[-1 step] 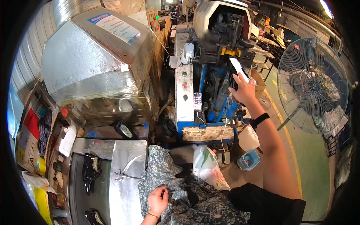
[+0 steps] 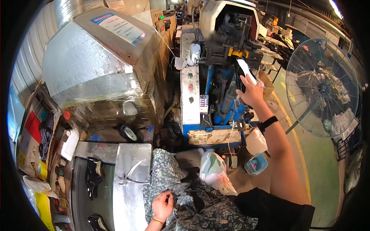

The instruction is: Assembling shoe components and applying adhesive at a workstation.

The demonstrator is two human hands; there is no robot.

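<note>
Gripping a black shoe with a white sole in the right hand, fingers wrapped around it, holding it up against the blue machine below the yellow part. Resting the left hand on the patterned fabric in the lap, fingertips pinched together on the cloth. Sitting beside a metal bench carrying pliers, with a standing fan at the right.

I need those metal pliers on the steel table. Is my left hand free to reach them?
Probably yes: the left hand only pinches floral cloth, and the metal pliers lie uncovered close by.
</note>
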